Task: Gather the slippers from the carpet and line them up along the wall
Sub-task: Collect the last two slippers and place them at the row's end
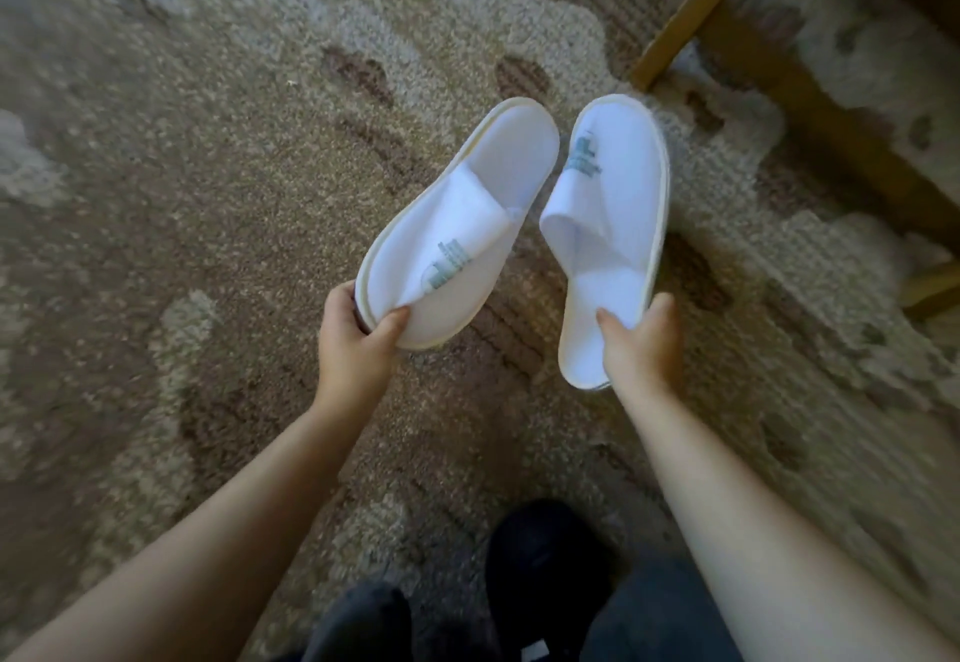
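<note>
Hands (358,339) (641,339) — slippers (457,224) (608,224) above carpet (182,193)

1. There is only one view, from a camera on the person's head.
2. It looks forward and steeply down at the carpet (182,193), so the floor fills nearly the whole picture.
3. Both forearms enter from the bottom corners and reach to the centre, where the left hand (358,334) and the right hand (641,344) are near the lens.
4. The wide angle bends the edges; a wooden furniture leg (691,11) leans in the upper right corner.
5. The person's dark feet (540,557) show at the bottom edge, directly under the camera.
</note>
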The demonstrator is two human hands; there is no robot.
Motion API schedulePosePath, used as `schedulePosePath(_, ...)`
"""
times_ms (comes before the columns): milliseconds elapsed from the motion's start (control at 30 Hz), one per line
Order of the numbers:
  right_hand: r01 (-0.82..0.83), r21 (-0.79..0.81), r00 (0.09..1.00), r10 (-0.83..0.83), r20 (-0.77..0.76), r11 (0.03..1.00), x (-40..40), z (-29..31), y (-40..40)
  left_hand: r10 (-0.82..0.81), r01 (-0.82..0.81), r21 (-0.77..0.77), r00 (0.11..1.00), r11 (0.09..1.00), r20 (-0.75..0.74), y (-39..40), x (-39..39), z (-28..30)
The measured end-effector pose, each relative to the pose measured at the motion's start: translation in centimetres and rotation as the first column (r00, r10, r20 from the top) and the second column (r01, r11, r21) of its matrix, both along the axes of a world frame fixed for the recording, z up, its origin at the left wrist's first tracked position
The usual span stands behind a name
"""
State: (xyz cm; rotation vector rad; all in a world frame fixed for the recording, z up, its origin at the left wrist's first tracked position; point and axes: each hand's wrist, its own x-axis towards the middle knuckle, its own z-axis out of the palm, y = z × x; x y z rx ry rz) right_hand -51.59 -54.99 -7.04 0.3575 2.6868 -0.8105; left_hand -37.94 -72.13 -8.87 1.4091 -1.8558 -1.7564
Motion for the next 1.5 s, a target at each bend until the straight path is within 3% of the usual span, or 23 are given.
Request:
schedulePosePath(200, -0.136, -0.120, 0.990, 0.137, 0.008, 0.983, 0.0, 12.8, -5.4, 0.137, -0.136, -0.079, 0.990, 0.988, 0.013, -2.6, 1.3, 13.6)
schedulePosePath(367, -0.144, -0.239, 0.984, 0.165, 0.070, 0.960, 1.6, 28.5, -6.3, 0.302, -0.303, -0.098, 0.953, 0.948, -0.024, -3.5, 3.1, 30.4)
schedulePosePath(500, -0.134, -0.302, 0.979, 0.174, 0.108, 0.944, 2.7, 42.0, -5.1, 0.331, -0.336, -0.064, 0.941, 0.940, -0.067, -3.8, 4.1, 45.0)
schedulePosePath(700, -0.099, -0.386, 0.994, 0.109, 0.005, 0.917, 4.0, 56.9, -1.1, 0.231, -0.244, -0.048, 0.954, 0.969, -0.193, -1.2, 4.1, 60.6)
schedulePosePath(933, 0.202, -0.470, 0.951, -0.287, -0.117, 0.859, 7.9, 66.1, 8.7, -0.111, 0.112, -0.012, 0.958, 0.994, -0.264, 6.9, 2.5, 68.4)
schedulePosePath(1133, 0.508, -0.513, 0.762, -0.639, -0.106, 0.692, 14.7, 72.1, 23.7, -0.505, 0.504, -0.069, 0.834, 0.861, -0.220, 19.3, 0.1, 73.5)
schedulePosePath(1300, 0.689, -0.557, 0.477, -0.869, -0.135, 0.464, 23.2, 76.2, 38.3, -0.808, 0.795, -0.159, 0.557, 0.585, -0.193, 35.6, 0.3, 76.5)
schedulePosePath(1500, 0.761, -0.614, 0.144, -0.977, -0.155, 0.210, 33.3, 77.7, 55.7, -0.954, 0.931, -0.241, 0.230, 0.274, -0.195, 58.2, 4.6, 78.2)
